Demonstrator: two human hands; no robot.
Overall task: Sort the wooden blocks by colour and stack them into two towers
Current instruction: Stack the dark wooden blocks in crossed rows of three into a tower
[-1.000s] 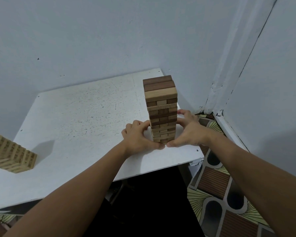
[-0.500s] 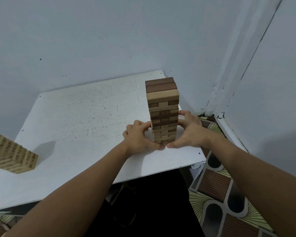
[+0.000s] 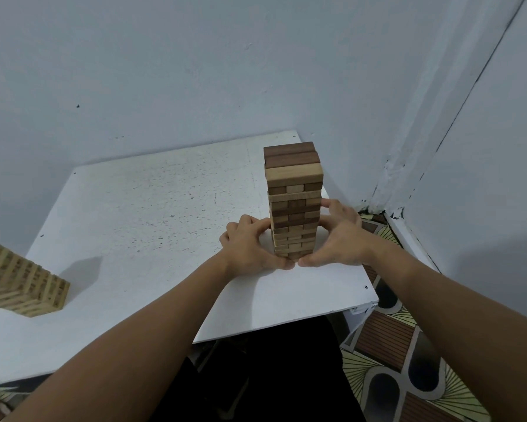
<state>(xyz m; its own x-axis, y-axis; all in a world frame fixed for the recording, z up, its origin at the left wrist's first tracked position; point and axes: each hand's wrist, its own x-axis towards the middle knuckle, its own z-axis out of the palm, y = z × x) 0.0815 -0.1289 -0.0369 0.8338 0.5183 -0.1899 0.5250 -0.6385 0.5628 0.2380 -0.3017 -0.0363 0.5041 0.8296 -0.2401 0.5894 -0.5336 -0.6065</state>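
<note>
Pale block stack [image 3: 21, 284] tilted at left edge of frame on white surface [image 3: 140, 214]. Left hand [image 3: 250, 248] and right hand [image 3: 337, 239] curled around base of mixed brown-and-pale tower [image 3: 294, 202], centre-right, thumbs nearly meeting in front.

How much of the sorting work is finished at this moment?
Done: little. The tower on the white table still mixes dark and light blocks. A pale block stack lies on its side at the table's left edge.
In hand: left hand and right hand clasp the tower's base.
Left: separate the colours and build both towers.
</note>
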